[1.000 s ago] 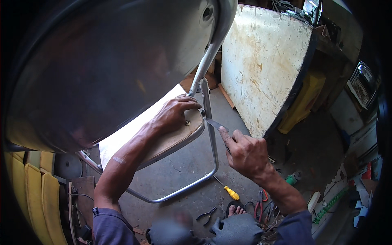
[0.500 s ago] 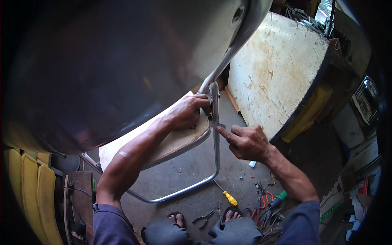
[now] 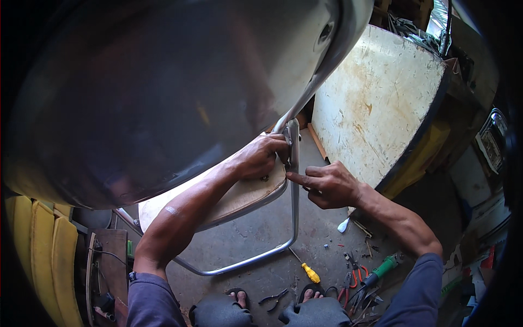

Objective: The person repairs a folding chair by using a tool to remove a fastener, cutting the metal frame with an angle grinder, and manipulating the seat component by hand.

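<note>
A folding chair lies upside down in front of me, its pale wooden seat underside (image 3: 239,199) framed by a chrome tube frame (image 3: 295,207). My left hand (image 3: 260,157) grips the seat's corner where it meets the tube. My right hand (image 3: 327,185) is beside it, index finger pressed against the tube near a bracket, the other fingers curled; whether it holds a small tool I cannot tell. A large dark curved panel (image 3: 163,92) fills the upper left and hides the chair's far end.
A rusty white board (image 3: 376,103) leans at the right. On the concrete floor lie a yellow-handled screwdriver (image 3: 309,271), red-handled pliers (image 3: 353,277), dark pliers (image 3: 273,297) and a green-handled tool (image 3: 384,267). Yellow cushions (image 3: 43,256) stack at the left. My sandalled feet (image 3: 239,297) are below.
My right hand has moved in from the right and now touches the tube next to my left hand. The view has shifted closer to the chair corner.
</note>
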A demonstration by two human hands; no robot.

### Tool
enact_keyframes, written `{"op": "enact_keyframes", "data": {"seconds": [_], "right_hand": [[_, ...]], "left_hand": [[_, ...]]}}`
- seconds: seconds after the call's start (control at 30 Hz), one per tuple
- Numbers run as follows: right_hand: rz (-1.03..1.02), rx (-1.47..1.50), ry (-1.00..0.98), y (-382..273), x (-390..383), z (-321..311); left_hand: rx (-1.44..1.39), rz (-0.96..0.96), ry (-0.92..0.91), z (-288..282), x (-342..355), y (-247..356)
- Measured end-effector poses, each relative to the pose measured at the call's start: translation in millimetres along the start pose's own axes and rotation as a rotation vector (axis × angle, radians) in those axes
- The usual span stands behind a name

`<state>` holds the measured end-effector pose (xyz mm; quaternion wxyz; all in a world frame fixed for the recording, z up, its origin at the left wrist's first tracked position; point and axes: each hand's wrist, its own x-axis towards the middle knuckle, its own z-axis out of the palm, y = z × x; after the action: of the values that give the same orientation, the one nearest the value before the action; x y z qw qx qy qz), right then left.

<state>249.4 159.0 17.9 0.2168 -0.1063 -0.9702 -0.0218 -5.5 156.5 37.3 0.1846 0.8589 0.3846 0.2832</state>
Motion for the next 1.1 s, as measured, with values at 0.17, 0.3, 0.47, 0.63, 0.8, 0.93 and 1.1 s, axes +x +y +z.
{"op": "enact_keyframes", "data": {"seconds": [0.17,0.3,0.47,0.63,0.8,0.93,1.1], "right_hand": [[-0.021,0.131,-0.039,11.9,6.7,-5.2],[-0.055,-0.150,0.086,9.0,5.8,0.9],[0.071,-0.008,-0.114,9.7,4.4,3.5],[0.097,0.256,-0.190,19.6,11.9,-13.0],[0.084,0.136,-0.172,16.1,8.1,-5.4],[0.089,0.078,-0.137,9.9,6.5,-5.0],[0.104,-0.162,-0.123,-4.9,-9.9,-12.2]], "left_hand": [[-0.071,0.041,0.017,-5.1,-2.2,-5.9],[-0.079,0.040,0.007,-1.3,0.4,-5.3],[-0.091,0.039,0.004,-4.8,-0.1,-6.5],[-0.125,-0.006,-0.015,-6.1,2.1,-2.2],[-0.105,-0.007,-0.025,-6.2,0.0,-3.4],[-0.103,-0.037,-0.033,-8.5,0.0,3.4],[-0.029,0.000,-0.015,-6.3,-4.6,-1.5]]}}
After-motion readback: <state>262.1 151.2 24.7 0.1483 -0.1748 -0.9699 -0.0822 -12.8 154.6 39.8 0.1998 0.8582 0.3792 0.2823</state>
